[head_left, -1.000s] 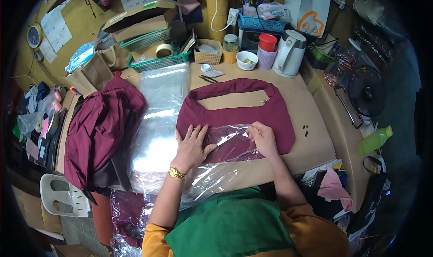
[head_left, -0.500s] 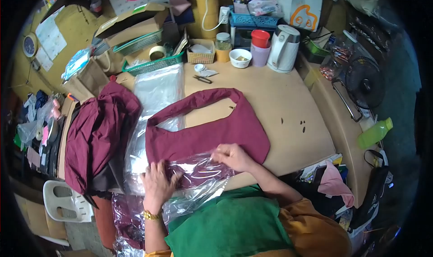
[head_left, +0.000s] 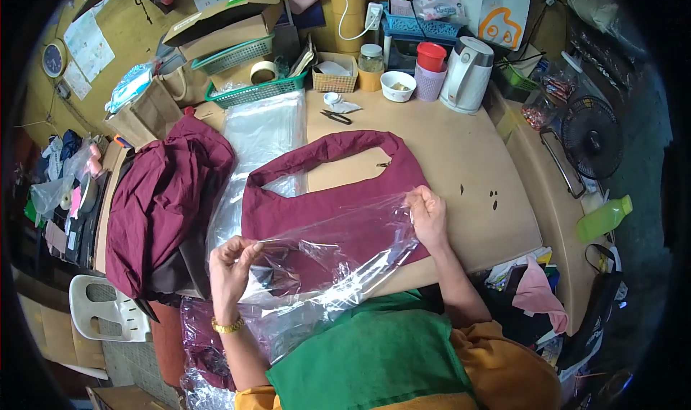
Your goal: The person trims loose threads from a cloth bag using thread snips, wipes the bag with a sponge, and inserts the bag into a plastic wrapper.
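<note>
A maroon fabric shoulder bag (head_left: 338,212) lies flat on the table, its wide strap looped toward the back. Over its lower part stretches a clear plastic bag (head_left: 327,255). My left hand (head_left: 232,262) pinches the plastic bag's upper edge at the left, beside the shoulder bag's lower left corner. At the right, my right hand (head_left: 428,219) is closed on the same edge, above the shoulder bag's right side. The plastic hangs between both hands and drapes down toward my lap. Through it, the maroon cloth shows.
A heap of maroon cloth (head_left: 169,201) lies at the left. Flat clear plastic bags (head_left: 263,129) are stacked beside it. Behind are thread snips (head_left: 336,117), a white bowl (head_left: 398,87), a jar (head_left: 371,68) and a white kettle (head_left: 466,75). A green bottle (head_left: 604,218) lies at right.
Both hands have lifted and spread the plastic bag's edge. My right hand has moved right and away from me; my left has gone from lying open on the plastic to pinching it.
</note>
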The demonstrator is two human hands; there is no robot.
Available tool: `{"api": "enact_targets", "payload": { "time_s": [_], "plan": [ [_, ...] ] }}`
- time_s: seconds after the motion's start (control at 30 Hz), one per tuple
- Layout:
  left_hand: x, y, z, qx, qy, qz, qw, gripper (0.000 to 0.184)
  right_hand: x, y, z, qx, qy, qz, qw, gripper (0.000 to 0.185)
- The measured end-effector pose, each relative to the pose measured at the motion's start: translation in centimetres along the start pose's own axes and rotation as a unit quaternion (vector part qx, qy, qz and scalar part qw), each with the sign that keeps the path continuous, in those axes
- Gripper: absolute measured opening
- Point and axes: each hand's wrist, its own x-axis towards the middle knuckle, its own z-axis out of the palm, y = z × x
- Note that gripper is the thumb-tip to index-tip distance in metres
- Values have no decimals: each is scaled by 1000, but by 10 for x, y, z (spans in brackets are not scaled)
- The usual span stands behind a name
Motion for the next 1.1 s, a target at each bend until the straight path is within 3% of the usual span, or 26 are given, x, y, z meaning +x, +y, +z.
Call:
{"api": "enact_targets", "payload": {
  "time_s": [0.07,0.1,0.13,0.2,0.27,0.33,0.4,0.47,0.5,0.53,0.57,0.6,0.63,0.67,0.7,0.73,0.77,0.8,0.87,0.93,1.0,1.03,1.07,1.1],
  "plan": [
    [-1,-6,6,-122,-16,-161,979,34,1,1,-2,-63,17,-26,998,37],
    [-2,-4,14,-125,-9,-151,981,41,1,-2,-6,-104,29,-11,994,37],
    [-4,2,15,-141,-38,-198,969,33,1,-3,-10,-145,42,2,989,38],
    [-8,-4,26,-137,-42,-190,971,20,3,3,-14,-171,55,-45,983,32],
    [-10,-5,39,-218,-26,-154,963,13,5,3,-14,46,84,-27,995,22],
    [-14,-5,41,-216,-53,-195,955,15,9,-4,-10,136,113,-79,981,12],
    [-14,-8,42,-206,-65,-198,956,19,4,-13,-22,416,-18,38,908,10],
    [-15,-15,47,-219,-59,-199,953,23,1,-9,-16,433,12,58,899,11],
    [-13,-19,55,-199,18,-136,970,25,-1,-11,-17,383,-50,75,919,13],
    [-10,-21,56,-199,18,-137,970,25,-2,-13,-18,331,-113,92,932,15],
    [-4,-20,56,-194,63,-52,978,24,-3,-14,-20,228,-184,73,953,15],
    [-1,-20,54,-186,107,33,976,24,-4,-5,-20,229,-186,73,953,15],
    [-12,-26,42,-380,52,-127,915,19,-3,10,-20,228,-175,42,957,15],
    [-13,-28,33,-564,-16,-108,819,16,-2,6,-17,227,-164,12,960,15],
    [-18,-25,32,-483,-16,-128,866,17,-2,-5,-15,321,-94,52,941,9],
    [-21,-20,31,-397,-15,-147,906,18,3,-9,-16,321,-96,53,941,9],
    [-19,-17,24,-427,-174,-105,881,21,7,-10,-18,368,2,72,927,7],
    [-20,-11,17,-397,-293,-123,861,23,10,-11,-21,411,101,91,901,5],
    [-30,-27,11,-430,-410,-171,786,23,20,4,-44,387,102,60,914,5],
    [-31,-23,7,-427,-411,-146,792,24,21,16,-60,361,104,29,926,5],
    [-29,-17,8,-535,-177,-171,808,31,13,7,-61,313,-74,116,940,14],
    [-29,-15,8,-576,-54,-180,796,35,16,3,-56,248,-306,-39,918,14],
    [-30,-15,4,-655,-24,-189,731,36,12,-7,-56,248,-306,-37,918,14],
    [-31,-15,1,-727,8,-193,659,38,9,-14,-57,154,-400,-43,903,11]
  ]
}}
